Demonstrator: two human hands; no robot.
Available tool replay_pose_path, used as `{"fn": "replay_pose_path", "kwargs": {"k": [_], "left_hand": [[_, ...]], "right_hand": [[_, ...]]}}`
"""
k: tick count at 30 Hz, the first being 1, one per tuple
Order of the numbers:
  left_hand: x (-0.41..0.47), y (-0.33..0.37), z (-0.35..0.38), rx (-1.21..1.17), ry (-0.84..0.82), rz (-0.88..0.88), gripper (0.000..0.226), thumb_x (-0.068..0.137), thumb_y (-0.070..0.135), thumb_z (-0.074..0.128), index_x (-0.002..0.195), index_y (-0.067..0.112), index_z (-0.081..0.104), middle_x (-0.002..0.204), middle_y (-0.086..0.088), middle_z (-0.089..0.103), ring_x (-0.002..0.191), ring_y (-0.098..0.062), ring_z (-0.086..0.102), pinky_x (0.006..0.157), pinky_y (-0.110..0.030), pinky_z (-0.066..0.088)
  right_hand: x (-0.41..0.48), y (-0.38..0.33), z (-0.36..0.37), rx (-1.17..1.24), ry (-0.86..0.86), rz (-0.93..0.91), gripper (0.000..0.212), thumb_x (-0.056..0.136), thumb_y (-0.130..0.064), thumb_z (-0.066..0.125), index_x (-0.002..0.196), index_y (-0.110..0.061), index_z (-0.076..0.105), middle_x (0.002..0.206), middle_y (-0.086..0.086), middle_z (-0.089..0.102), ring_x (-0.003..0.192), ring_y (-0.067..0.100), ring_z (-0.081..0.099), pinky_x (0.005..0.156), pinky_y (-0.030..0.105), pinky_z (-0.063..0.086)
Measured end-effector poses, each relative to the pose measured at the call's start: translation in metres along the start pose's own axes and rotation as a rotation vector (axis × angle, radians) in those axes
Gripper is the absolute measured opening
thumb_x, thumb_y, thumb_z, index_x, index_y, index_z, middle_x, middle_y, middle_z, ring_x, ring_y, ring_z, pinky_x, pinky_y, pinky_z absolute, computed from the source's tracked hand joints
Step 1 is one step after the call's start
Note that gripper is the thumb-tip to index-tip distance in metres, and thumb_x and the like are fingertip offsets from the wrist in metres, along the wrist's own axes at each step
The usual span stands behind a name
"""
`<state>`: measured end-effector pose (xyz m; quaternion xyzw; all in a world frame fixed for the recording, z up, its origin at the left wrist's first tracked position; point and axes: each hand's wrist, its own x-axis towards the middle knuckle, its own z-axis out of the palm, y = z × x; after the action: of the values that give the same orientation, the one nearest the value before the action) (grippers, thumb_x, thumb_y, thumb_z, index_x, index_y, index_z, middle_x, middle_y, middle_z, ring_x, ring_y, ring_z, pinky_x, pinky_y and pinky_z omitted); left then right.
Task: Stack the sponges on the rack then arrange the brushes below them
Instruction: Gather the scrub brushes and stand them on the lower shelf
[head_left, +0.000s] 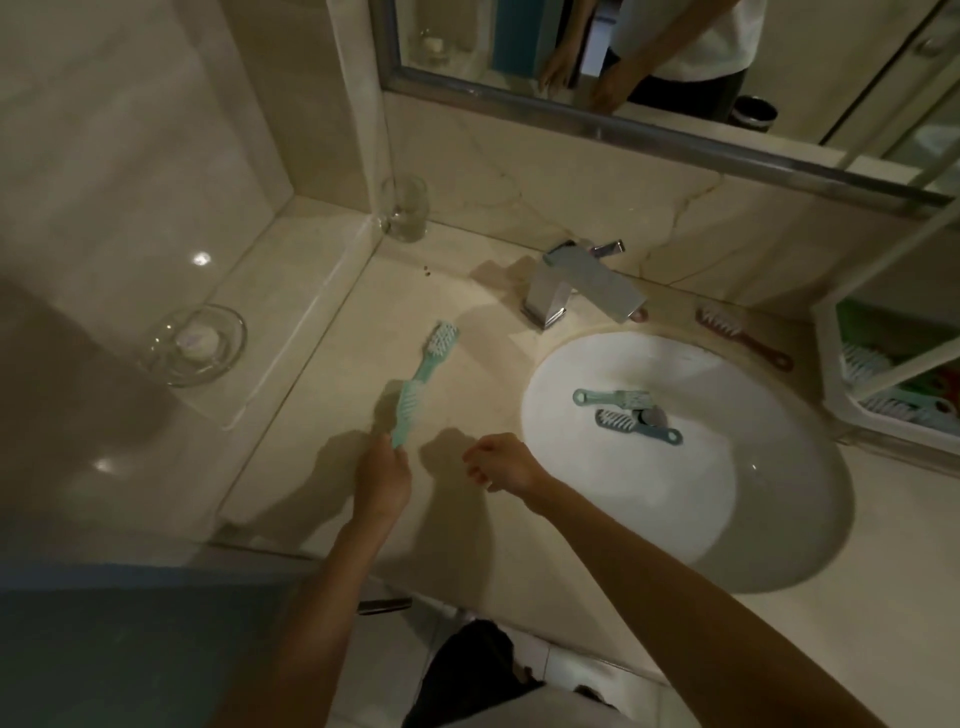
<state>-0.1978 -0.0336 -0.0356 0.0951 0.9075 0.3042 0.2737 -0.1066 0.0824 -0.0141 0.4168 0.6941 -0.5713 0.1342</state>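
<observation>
1. A tap (582, 286) stands behind the sink (675, 499). A red brush (743, 338) lies on the worktop (363, 312) right of it, near the white rack (825, 358), which holds more brushes.
2. A teal brush (613, 399) and a grey brush (639, 425) lie in the sink by the drain.
3. A glass (405, 208) stands in the corner, a soap dish (195, 343) on the left ledge, a mirror (623, 62) above.
4. The left hand (382, 470) grips a mint brush (408, 410) by its handle, over a second mint brush (441, 338) on the worktop. The right hand (498, 462) hangs loosely curled and empty.
</observation>
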Motion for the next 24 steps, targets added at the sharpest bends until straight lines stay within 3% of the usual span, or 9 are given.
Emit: {"fn": "replay_pose_path", "kwargs": {"k": [2, 4, 6, 8, 11, 14, 16, 19, 24], "left_hand": [[-0.008, 0.004, -0.002, -0.064, -0.026, 0.075, 0.029, 0.097, 0.011, 0.037, 0.120, 0.001, 0.054, 0.110, -0.023, 0.064, 0.101, -0.037, 0.062, 0.083, -0.034, 0.051], [-0.011, 0.011, 0.000, -0.127, -0.136, 0.167, 0.019, 0.096, 0.012, 0.039, 0.094, 0.010, 0.057, 0.076, -0.012, 0.063, 0.074, -0.025, 0.063, 0.058, -0.012, 0.045], [-0.009, 0.021, 0.003, -0.159, -0.259, 0.243, 0.026, 0.096, 0.014, 0.042, 0.071, 0.017, 0.049, 0.058, 0.000, 0.052, 0.048, -0.005, 0.053, 0.044, -0.009, 0.036], [-0.003, 0.032, 0.006, -0.114, -0.386, 0.290, 0.035, 0.097, 0.015, 0.045, 0.062, 0.020, 0.044, 0.056, 0.005, 0.046, 0.043, 0.001, 0.046, 0.044, -0.011, 0.033], [0.012, 0.049, 0.009, 0.027, -0.448, 0.387, 0.038, 0.097, 0.016, 0.046, 0.058, 0.013, 0.046, 0.056, 0.001, 0.043, 0.046, 0.002, 0.044, 0.047, -0.017, 0.030], [0.038, 0.060, 0.008, 0.122, -0.057, 0.378, 0.024, 0.092, 0.013, 0.050, 0.083, -0.004, 0.064, 0.082, -0.023, 0.062, 0.081, -0.025, 0.062, 0.067, -0.033, 0.039], [0.054, 0.063, 0.007, 0.237, 0.096, 0.303, 0.026, 0.088, 0.014, 0.054, 0.108, -0.003, 0.058, 0.114, -0.025, 0.056, 0.110, -0.035, 0.052, 0.086, -0.039, 0.041], [0.071, 0.061, 0.012, 0.448, 0.005, 0.222, 0.045, 0.083, 0.014, 0.060, 0.123, -0.001, 0.045, 0.132, -0.021, 0.041, 0.122, -0.037, 0.041, 0.098, -0.043, 0.038], [0.082, 0.064, 0.018, 0.472, -0.056, 0.167, 0.048, 0.083, 0.012, 0.063, 0.123, -0.004, 0.042, 0.129, -0.025, 0.047, 0.119, -0.040, 0.049, 0.096, -0.043, 0.041]], "right_hand": [[0.002, -0.007, 0.001, 0.069, -0.010, 0.007, 0.027, 0.091, -0.012, 0.048, 0.109, 0.003, 0.062, 0.086, 0.006, 0.056, 0.061, 0.008, 0.046, 0.050, 0.015, 0.036], [0.005, -0.014, 0.001, 0.159, -0.023, 0.008, 0.022, 0.090, -0.013, 0.049, 0.105, -0.005, 0.063, 0.080, 0.001, 0.053, 0.063, 0.009, 0.043, 0.052, 0.019, 0.033], [0.007, -0.017, -0.003, 0.302, 0.021, 0.020, 0.010, 0.089, -0.012, 0.051, 0.092, -0.011, 0.061, 0.074, -0.001, 0.051, 0.063, 0.010, 0.042, 0.054, 0.020, 0.032], [0.009, -0.015, -0.013, 0.486, 0.119, 0.036, 0.013, 0.089, -0.006, 0.053, 0.078, -0.012, 0.059, 0.068, 0.000, 0.050, 0.057, 0.010, 0.040, 0.047, 0.018, 0.032], [0.008, -0.009, -0.032, 0.644, 0.214, 0.025, 0.019, 0.089, 0.000, 0.052, 0.074, -0.010, 0.056, 0.067, 0.002, 0.049, 0.052, 0.010, 0.035, 0.037, 0.015, 0.027], [0.006, -0.003, -0.049, 0.654, 0.295, 0.011, 0.014, 0.092, 0.002, 0.045, 0.090, -0.007, 0.055, 0.072, 0.005, 0.056, 0.049, 0.011, 0.032, 0.036, 0.015, 0.024], [0.004, 0.002, -0.058, 0.641, 0.331, 0.002, 0.013, 0.093, 0.001, 0.043, 0.094, -0.006, 0.054, 0.074, 0.006, 0.058, 0.047, 0.012, 0.033, 0.037, 0.015, 0.024], [-0.001, 0.011, -0.067, 0.553, 0.333, -0.025, 0.021, 0.091, 0.002, 0.041, 0.109, 0.003, 0.052, 0.078, 0.006, 0.057, 0.045, 0.013, 0.043, 0.036, 0.017, 0.027], [-0.013, 0.024, -0.078, 0.517, 0.288, -0.078, 0.019, 0.091, 0.005, 0.043, 0.108, 0.000, 0.050, 0.089, 0.007, 0.061, 0.049, 0.019, 0.064, 0.039, 0.022, 0.047]]}}
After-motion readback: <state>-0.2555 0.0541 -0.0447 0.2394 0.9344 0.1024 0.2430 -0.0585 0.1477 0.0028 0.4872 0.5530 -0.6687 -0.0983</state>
